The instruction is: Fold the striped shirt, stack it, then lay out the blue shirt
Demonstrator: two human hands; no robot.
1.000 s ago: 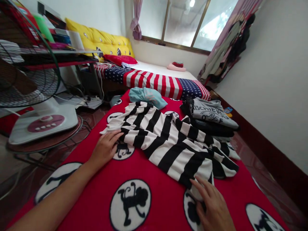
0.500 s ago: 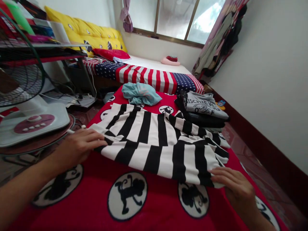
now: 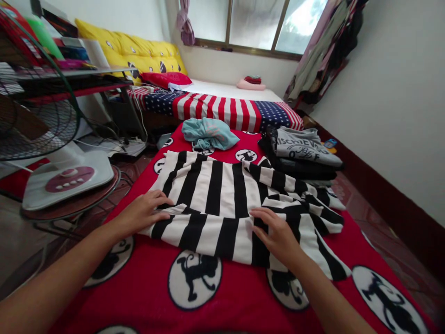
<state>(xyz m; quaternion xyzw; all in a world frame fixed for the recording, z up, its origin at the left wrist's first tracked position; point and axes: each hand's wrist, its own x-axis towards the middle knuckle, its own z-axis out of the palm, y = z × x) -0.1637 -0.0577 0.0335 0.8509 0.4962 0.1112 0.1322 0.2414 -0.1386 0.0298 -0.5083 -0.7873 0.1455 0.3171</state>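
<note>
**Bedroom scene, head-worn view, hands at a striped garment.** Clock positions are read on the frame, with 12 o'clock at the top edge.

At the centre, a black-and-white striped shirt (image 3: 215,199) lies flat and layered on a red blanket (image 3: 146,273) printed with white roundels bearing black monkey figures. One striped sleeve or flap runs out towards 4 to 5 o'clock, its tip (image 3: 333,264) resting on the blanket.

The left hand (image 3: 144,212), at 8 o'clock, lies palm down and open on the shirt's left edge, its fingers slightly spread. The right hand (image 3: 276,234), at 4 to 5 o'clock, lies palm down on the striped cloth, its fingers spread. Neither hand is clenched, and no pinch or grasp of the cloth can be seen. The forearms enter from the lower corners.

At 12 o'clock on the blanket, just beyond the shirt, sits a crumpled teal garment (image 3: 208,133). At 2 o'clock, a folded grey printed shirt (image 3: 308,148) tops a dark folded garment (image 3: 302,169), and the pile stands just beside the striped shirt.

Beyond the blanket lies a bed with flag-pattern bedding (image 3: 222,109), a yellow cushion (image 3: 135,55) and a red pillow (image 3: 165,80). At 9 o'clock, an electric fan (image 3: 41,116) stands on the floor, with its round base on a low stand. Hanging clothes (image 3: 323,51) fill 1 o'clock, beside a window (image 3: 255,23).
</note>
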